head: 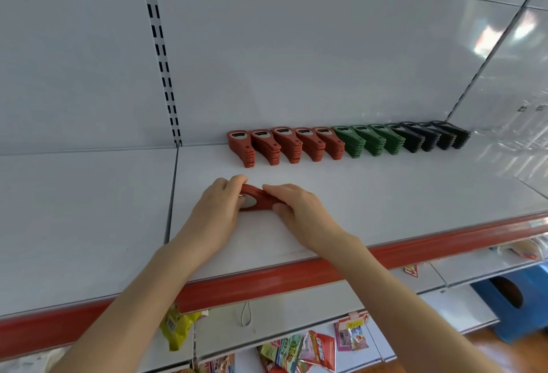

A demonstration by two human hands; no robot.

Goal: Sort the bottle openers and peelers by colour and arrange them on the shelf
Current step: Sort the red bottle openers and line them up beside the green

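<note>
On shelf (385, 195): red openers (257, 199) clamped between left hand (221, 209) and right hand (299, 209) fingers (274, 189).

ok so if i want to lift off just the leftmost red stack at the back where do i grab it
Pinch the leftmost red stack across its narrow handle ends, coming from the front. Its left side is open shelf, but the next stack crowds its right, and the heads sit against the back wall.

Bright even light, upper-right glare, blurred and bowed edges.
</note>
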